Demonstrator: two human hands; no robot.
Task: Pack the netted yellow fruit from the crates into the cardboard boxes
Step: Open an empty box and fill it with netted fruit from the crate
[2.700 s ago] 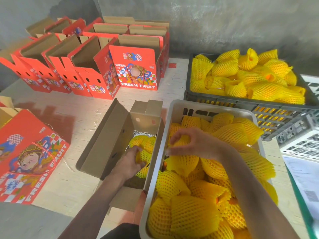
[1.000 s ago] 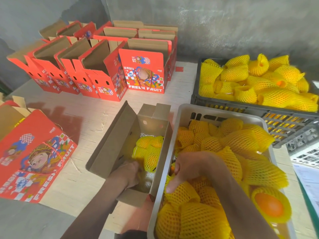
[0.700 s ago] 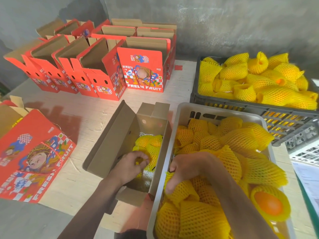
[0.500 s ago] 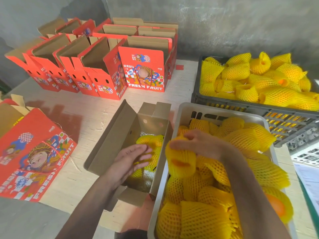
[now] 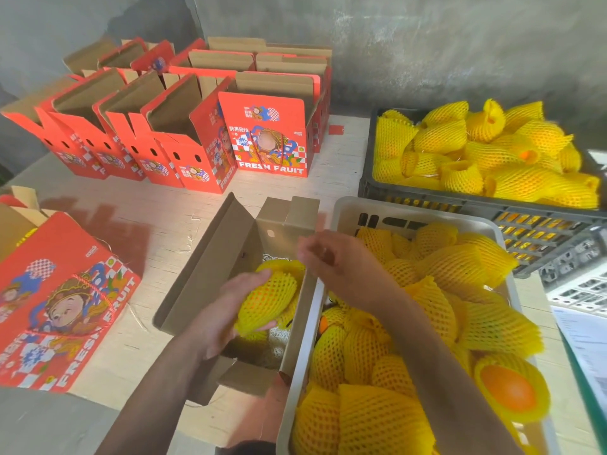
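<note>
1. The left hand (image 5: 220, 318) holds one netted fruit (image 5: 267, 300) over the open cardboard box (image 5: 210, 267); its grip is closed round the fruit, fingers behind it and thumb beneath its lower end.
2. The right hand (image 5: 331, 257) hovers above the seam between the box and the white crate (image 5: 410, 213). It is blurred, its fingers loosely curled and carrying nothing, a slack, narrow grip.
3. Inside the box, more netted fruit lie at the far end, just behind the held one, on pale shredded padding (image 5: 277, 344).
4. The white crate stands touching the box's right wall and is heaped with netted yellow fruit; one near the right forearm shows its orange flesh (image 5: 507, 390) through an open net end.
5. Behind it, a dark grey crate (image 5: 427, 200) holds a second heap of netted fruit (image 5: 486, 152).
6. Further right, the corner of a white lattice crate (image 5: 578, 287) and a printed sheet (image 5: 588, 343) reach the frame's edge.
7. At the back left of the bench (image 5: 164, 221), a cluster of empty red boxes (image 5: 157, 133) stands open-topped, the nearest reading FRESH FRUIT.
8. At the left edge, another red box (image 5: 59, 310) lies tilted with its cartoon panel upward.
9. A grey concrete wall (image 5: 427, 44) rises behind the bench.
</note>
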